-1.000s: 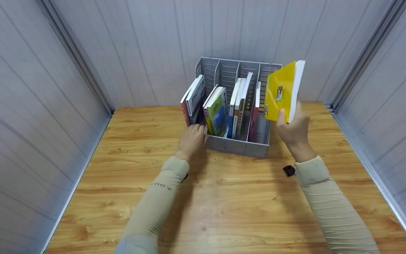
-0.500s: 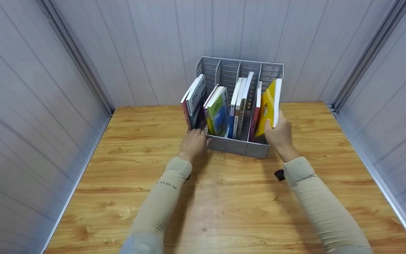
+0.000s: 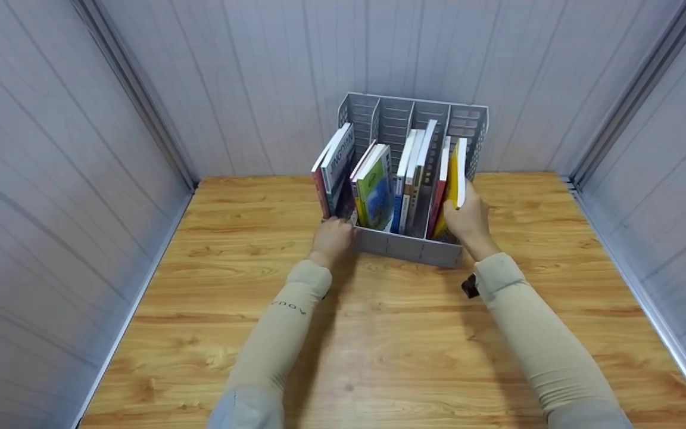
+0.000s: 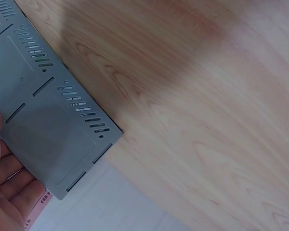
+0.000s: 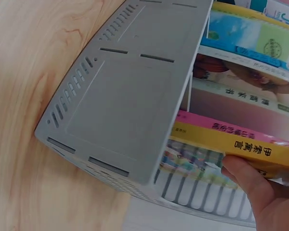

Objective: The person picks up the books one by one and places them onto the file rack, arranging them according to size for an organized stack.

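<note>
A grey book organizer point(image 3: 408, 245) with upright dividers stands on the wooden table. My left hand point(image 3: 332, 239) grips its front left corner; in the left wrist view the curled fingers point(image 4: 24, 190) lie at the organizer's edge. A yellow book point(image 3: 453, 179) stands in the rightmost compartment, held by my right hand point(image 3: 470, 221). Thumb and fingers pinch it near its spine, which shows in the right wrist view. A thinner book with a pink-red spine point(image 3: 438, 193) is directly left of it. The yellow book's lower end is partly hidden behind the organizer's front.
Several more books fill the other compartments: a white-and-dark pair point(image 3: 334, 167) at the left, a green-and-blue book point(image 3: 377, 190), and pale-edged books point(image 3: 408, 179) in the third. The wooden table point(image 3: 379, 357) extends in front. Ribbed panel walls point(image 3: 259, 89) stand behind and on both sides.
My right hand has brought the yellow book left and down, from above the organizer's right side into the rightmost compartment beside the pink-red book. My left hand stays at the front left corner.
</note>
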A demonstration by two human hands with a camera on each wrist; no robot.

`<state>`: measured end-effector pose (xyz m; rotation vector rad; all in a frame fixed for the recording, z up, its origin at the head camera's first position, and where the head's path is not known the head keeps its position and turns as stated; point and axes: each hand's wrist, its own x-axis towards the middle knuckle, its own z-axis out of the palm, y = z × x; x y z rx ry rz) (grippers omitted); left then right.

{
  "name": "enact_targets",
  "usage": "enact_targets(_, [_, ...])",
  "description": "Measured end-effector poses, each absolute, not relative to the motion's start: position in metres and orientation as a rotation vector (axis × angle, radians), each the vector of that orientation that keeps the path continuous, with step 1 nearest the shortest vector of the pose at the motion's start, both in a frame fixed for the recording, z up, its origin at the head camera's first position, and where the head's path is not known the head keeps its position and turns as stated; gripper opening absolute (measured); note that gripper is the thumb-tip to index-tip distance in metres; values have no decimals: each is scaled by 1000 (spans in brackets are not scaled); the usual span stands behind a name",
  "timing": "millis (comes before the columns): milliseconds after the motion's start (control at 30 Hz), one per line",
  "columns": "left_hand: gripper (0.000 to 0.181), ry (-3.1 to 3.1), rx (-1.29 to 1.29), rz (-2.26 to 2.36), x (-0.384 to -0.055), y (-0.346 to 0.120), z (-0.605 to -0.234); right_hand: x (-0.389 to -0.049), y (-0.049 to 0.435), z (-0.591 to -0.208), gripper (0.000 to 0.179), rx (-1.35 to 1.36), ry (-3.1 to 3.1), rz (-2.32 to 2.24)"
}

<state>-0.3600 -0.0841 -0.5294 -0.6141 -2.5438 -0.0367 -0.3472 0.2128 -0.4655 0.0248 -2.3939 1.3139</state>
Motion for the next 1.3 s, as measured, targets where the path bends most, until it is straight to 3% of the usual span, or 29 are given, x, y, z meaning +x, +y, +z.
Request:
enact_targets(500, [30,-2559,-588,-7,-354,-83,-533,-357,219,-461,64,47,-2624,1476])
enact_targets(700, [27,-2569,-575,0,-351,-84,-535,-363,221,-462,76,126,-2696,1550])
enact_targets(967, [26,-2576,-563,-4,-352,-86,-534,-370,227,-466,65,184,-2636,1540])
enact_targets(1300, [27,-2656,-558,-89,-354,-88,-532,-365,228,-468,67,211,-2701,1388])
